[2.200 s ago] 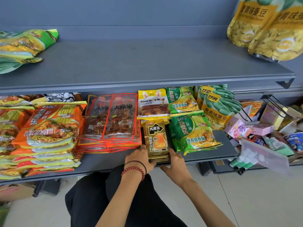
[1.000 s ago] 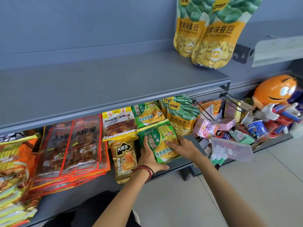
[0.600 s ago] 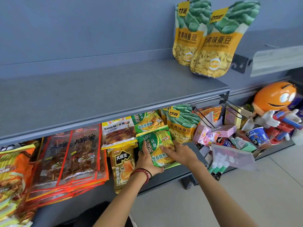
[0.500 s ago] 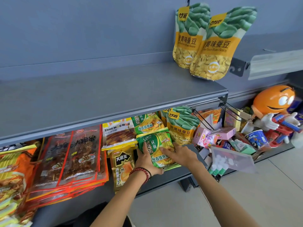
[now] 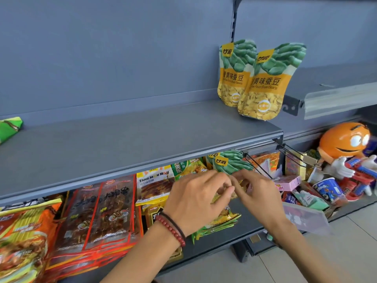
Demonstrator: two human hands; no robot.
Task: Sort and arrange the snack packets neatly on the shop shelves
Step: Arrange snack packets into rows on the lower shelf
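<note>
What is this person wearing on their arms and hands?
No sleeves or gloves are in view: the left hand and the right hand are bare, and so are the arms as far as the picture shows. I can see no rings. The left wrist carries a red bead bracelet and, beside it, a thin black band.

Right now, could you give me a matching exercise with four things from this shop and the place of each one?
1. broad bean pouches
2. green packet
3. orange mascot figure
4. red-edged snack packets

A. lower shelf, left half
B. upper shelf, far left
C. low, right of the shelves
D. upper shelf, right end

Pairs: 1-D, 2-B, 3-C, 4-A
</note>
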